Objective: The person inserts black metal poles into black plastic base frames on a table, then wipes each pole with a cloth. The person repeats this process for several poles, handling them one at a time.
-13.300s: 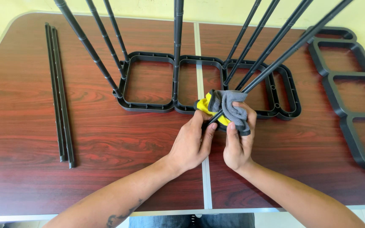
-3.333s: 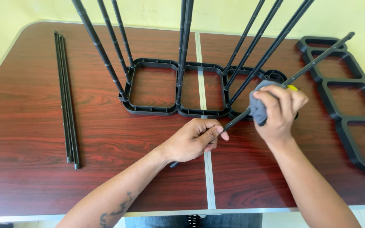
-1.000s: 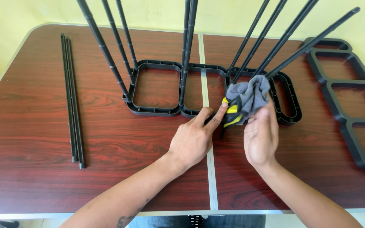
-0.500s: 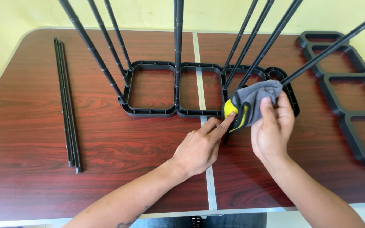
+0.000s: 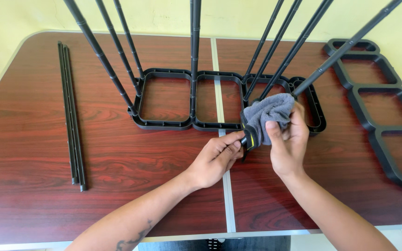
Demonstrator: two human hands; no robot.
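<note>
the right hand (image 5: 288, 142) is closed around a grey cloth (image 5: 268, 114), with the cloth wrapped about the lower part of a black rod (image 5: 345, 46) that slants up toward the far right corner of the table (image 5: 38, 139). the left hand (image 5: 217, 158) pinches the near end of this rod (image 5: 246, 139) between thumb and fingers, just beside the cloth, where a yellow and black edge of the cloth shows. both hands sit close together near the middle of the table, over the pale seam (image 5: 226, 186) that runs from the near edge to the far edge. a black frame (image 5: 164, 123) of joined rectangular cells lies flat just behind the hands, and several black rods (image 5: 194, 56) stand up from it, some upright and some tilted. a second black frame (image 5: 387, 116) lies along the right edge. a bundle of loose rods (image 5: 73, 116) lies flat near the left edge, well apart from the hands.
</note>
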